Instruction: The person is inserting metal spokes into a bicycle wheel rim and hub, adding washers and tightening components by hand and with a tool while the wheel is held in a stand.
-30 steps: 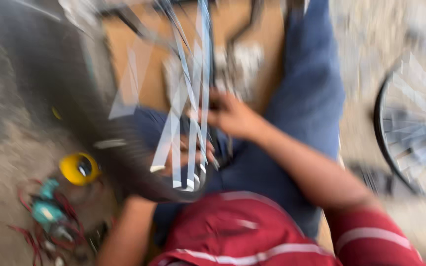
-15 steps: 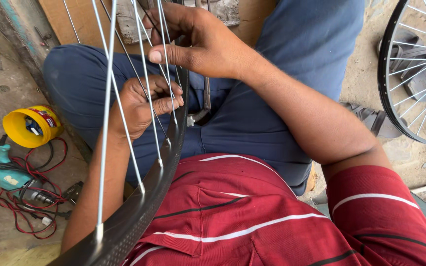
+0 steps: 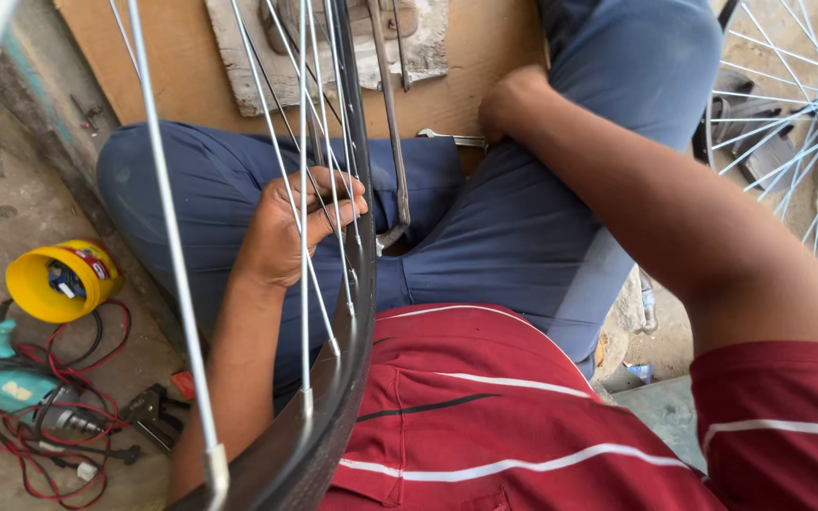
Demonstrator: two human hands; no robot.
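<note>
Biggest thing: the bicycle wheel (image 3: 333, 284), black rim w/ silver spokes, stands upright across the person's lap, rim edge-on to the camera.

Change vs half a sec ago: the right hand (image 3: 508, 99) has left the spokes at the top of the wheel and now sits beyond the right knee, near the cardboard sheet (image 3: 485, 47). It looks curled, but whether it grips anything can't be told. So the wheel is now held by one hand only.

The left hand (image 3: 295, 227) stays put, fingers closed around a few spokes just inside the rim.

A second wheel (image 3: 797, 114) stands at far right, well apart. A wrench (image 3: 452, 139) lies on the cardboard just beside the right hand.

Containers: yellow tub (image 3: 59, 279) on the floor at left, lying open, small bits inside, too small to ID. Near it, a teal drill (image 3: 11, 383) w/ red wires.
</note>
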